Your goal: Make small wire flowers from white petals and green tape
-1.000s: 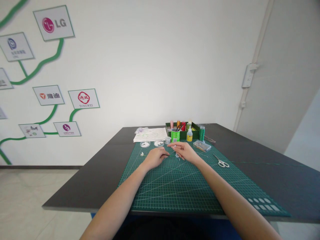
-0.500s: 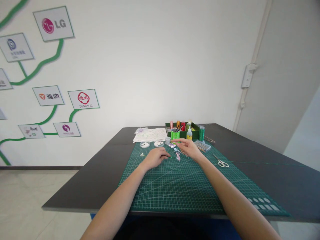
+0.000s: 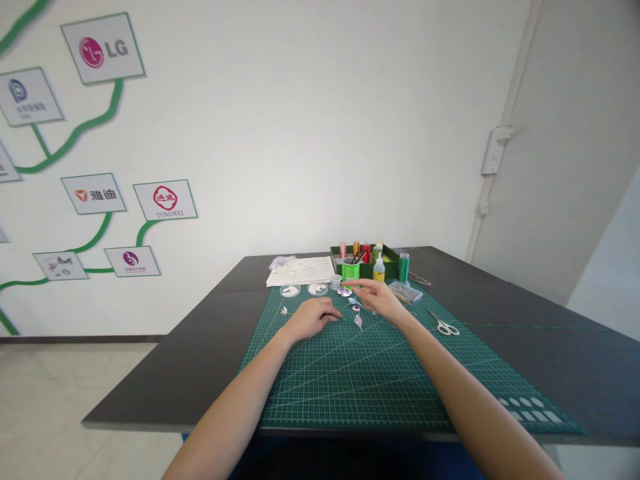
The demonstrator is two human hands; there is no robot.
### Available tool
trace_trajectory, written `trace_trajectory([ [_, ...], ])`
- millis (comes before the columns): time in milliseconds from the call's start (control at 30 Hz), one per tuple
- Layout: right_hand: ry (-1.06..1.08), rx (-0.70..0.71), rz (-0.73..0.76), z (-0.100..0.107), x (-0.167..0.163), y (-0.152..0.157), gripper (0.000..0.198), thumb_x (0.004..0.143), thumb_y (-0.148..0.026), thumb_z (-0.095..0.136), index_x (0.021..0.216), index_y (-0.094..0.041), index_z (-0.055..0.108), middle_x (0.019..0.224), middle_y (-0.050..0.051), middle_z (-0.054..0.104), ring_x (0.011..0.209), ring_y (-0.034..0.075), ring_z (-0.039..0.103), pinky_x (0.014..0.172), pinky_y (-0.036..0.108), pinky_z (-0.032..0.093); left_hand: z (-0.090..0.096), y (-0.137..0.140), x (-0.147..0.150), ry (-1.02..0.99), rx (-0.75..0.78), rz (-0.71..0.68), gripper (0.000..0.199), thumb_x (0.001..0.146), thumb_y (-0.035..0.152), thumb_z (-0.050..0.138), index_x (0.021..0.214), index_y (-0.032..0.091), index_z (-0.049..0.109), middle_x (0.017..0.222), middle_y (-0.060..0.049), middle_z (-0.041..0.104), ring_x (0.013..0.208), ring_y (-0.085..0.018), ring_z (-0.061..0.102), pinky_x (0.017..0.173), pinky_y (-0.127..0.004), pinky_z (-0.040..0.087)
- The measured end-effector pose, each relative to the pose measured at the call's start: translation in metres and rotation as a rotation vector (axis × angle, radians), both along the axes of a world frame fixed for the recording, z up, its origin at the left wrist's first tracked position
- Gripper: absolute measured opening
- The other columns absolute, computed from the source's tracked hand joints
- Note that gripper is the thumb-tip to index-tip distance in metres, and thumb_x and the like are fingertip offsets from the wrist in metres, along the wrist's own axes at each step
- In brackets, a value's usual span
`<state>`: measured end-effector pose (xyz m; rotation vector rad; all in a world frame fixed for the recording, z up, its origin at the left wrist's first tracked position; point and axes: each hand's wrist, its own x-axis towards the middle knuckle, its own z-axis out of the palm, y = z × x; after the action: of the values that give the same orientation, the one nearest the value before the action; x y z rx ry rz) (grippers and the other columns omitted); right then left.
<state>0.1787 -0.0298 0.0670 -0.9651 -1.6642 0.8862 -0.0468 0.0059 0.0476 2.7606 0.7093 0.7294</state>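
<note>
My left hand [image 3: 316, 318] is closed over the cutting mat [image 3: 350, 373], its fingertips pinching a thin green stem [image 3: 343, 319] that points right. Facing it, my right hand [image 3: 377, 298] hovers with its fingers stretched out to the left; its lower fingers are partly hidden. Between the hands, small pink-and-white petal pieces [image 3: 358, 321] lie on the mat, with a bluish leaf-like piece [image 3: 354, 302] just behind. A small white flower piece [image 3: 285, 311] lies to the left of my left hand.
Shallow dishes [image 3: 317, 289], a green cup [image 3: 351, 269] with dark sticks, a glue bottle [image 3: 379, 268] and a box of thread spools [image 3: 337, 259] stand at the back. White sheets [image 3: 300, 271] lie back left. A clear case [image 3: 406, 292] and scissors [image 3: 445, 327] lie right.
The green stem in my left hand shows slightly farther right. The pink petal piece between the hands sits a little lower. My right hand has barely moved; the view has shifted slightly.
</note>
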Motion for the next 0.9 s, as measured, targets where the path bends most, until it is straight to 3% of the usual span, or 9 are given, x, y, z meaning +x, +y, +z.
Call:
trace_trajectory([
  [333,0.014,0.01,-0.028,-0.005,0.005,0.005,0.06,0.081,-0.054,0.061,0.117,-0.007,0.067,0.045,-0.009,0.03,0.042,0.006,0.023,0.042,0.022,0.015,0.0,0.0,0.001,-0.008,-0.025,0.013,0.022,0.089,0.02,0.06,0.104,0.027,0.075,0.095,-0.004,0.069,0.087,-0.016,0.062,0.081,-0.027,0.046],
  [567,0.023,-0.011,-0.047,-0.008,0.005,0.009,0.062,0.079,-0.055,0.062,0.116,-0.006,0.066,0.045,-0.01,0.028,0.041,0.006,0.022,0.042,0.023,0.014,0.004,-0.004,0.004,-0.088,-0.079,-0.05,0.019,0.088,0.02,0.063,0.101,0.025,0.076,0.089,-0.004,0.068,0.081,-0.015,0.061,0.077,-0.025,0.046],
  [900,-0.027,-0.075,-0.041,-0.025,0.007,0.023,0.068,0.076,-0.058,0.061,0.12,-0.006,0.065,0.043,-0.011,0.029,0.039,0.005,0.02,0.041,0.021,0.012,0.007,-0.007,0.006,-0.205,-0.177,-0.086,0.015,0.084,0.02,0.068,0.096,0.022,0.077,0.084,-0.004,0.068,0.078,-0.014,0.06,0.074,-0.024,0.045],
])
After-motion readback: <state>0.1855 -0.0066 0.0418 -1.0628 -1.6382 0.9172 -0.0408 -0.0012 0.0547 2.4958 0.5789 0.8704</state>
